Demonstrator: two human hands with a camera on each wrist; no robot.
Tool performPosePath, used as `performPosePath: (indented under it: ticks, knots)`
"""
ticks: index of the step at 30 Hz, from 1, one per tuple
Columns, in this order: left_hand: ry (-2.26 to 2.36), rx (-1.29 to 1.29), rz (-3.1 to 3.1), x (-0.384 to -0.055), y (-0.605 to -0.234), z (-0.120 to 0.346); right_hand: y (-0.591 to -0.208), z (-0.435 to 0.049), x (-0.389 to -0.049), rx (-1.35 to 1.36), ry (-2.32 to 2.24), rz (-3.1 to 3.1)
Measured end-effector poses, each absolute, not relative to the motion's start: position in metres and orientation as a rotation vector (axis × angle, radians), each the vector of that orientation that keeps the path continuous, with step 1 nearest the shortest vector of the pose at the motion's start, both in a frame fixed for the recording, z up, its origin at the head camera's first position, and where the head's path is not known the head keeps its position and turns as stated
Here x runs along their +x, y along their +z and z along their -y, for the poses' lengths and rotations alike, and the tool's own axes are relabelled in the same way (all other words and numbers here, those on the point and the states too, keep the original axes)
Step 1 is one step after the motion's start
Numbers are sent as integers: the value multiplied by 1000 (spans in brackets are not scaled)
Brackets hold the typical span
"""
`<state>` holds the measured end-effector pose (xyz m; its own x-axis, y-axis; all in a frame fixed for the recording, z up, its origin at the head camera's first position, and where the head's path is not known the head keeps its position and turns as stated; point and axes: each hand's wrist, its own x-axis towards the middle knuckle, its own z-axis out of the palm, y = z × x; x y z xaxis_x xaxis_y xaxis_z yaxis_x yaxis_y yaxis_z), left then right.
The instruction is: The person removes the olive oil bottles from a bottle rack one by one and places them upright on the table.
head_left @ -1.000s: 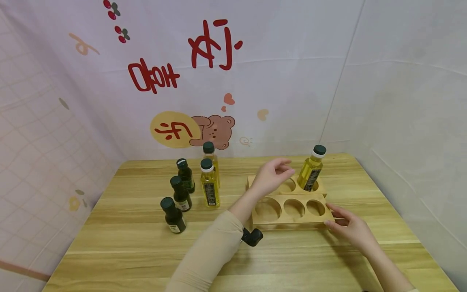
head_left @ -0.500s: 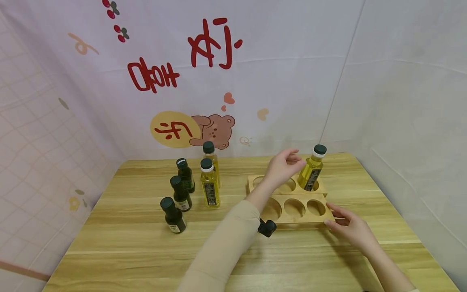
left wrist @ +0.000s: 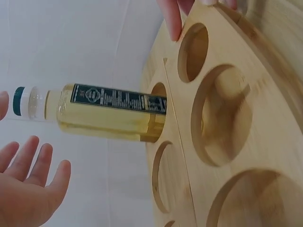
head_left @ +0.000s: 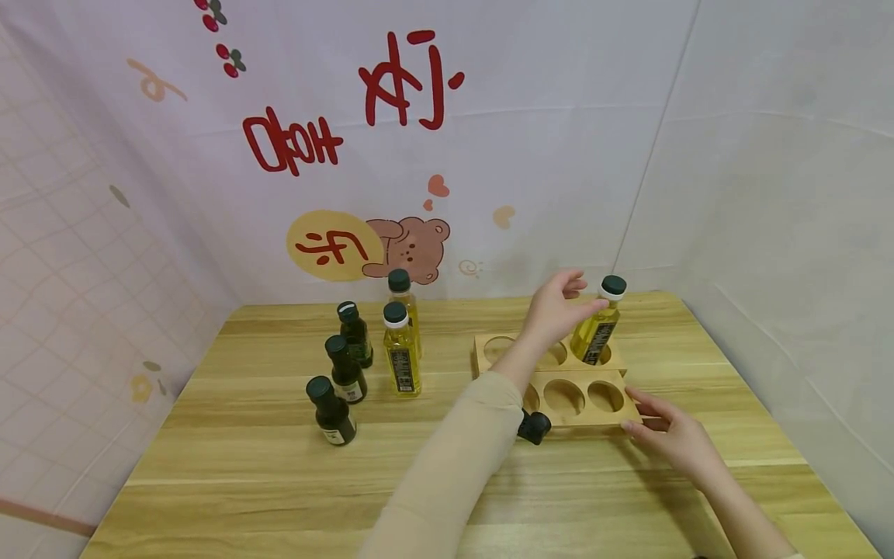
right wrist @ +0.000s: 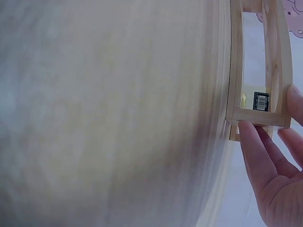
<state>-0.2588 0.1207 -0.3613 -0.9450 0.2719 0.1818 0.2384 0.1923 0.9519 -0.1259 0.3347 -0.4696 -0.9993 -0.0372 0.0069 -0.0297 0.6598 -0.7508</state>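
Note:
A bottle of yellow oil (head_left: 596, 334) with a dark green cap stands in the right hole of the back row of a two-tier wooden bottle rack (head_left: 531, 419). My left hand (head_left: 555, 307) is beside its neck, fingers spread and holding nothing. In the left wrist view a gap shows between the fingers (left wrist: 35, 163) and the oil bottle (left wrist: 111, 113). My right hand (head_left: 673, 439) holds the rack's right end, thumb and fingers against its corners. The right wrist view shows the fingertips touching the wooden end of the rack (right wrist: 258, 117).
At left on the wooden table (head_left: 244, 497) stand two more oil bottles, a front one (head_left: 402, 361) and a rear one (head_left: 410, 307). Beside them are three dark bottles: front (head_left: 334, 419), middle (head_left: 347, 376) and back (head_left: 356, 341). A printed cloth (head_left: 545, 116) hangs behind.
My left hand has moved right and slightly up, from above the left part of the rack to beside the neck of the oil bottle. My right hand has stayed at the rack's end.

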Motion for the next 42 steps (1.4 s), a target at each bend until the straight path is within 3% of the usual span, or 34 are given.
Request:
performPosePath:
  ticks: [42]
  knots:
    - [1860, 586, -2381, -243, -371, -149, -469, -334, -123, -41, -1281, -2873]
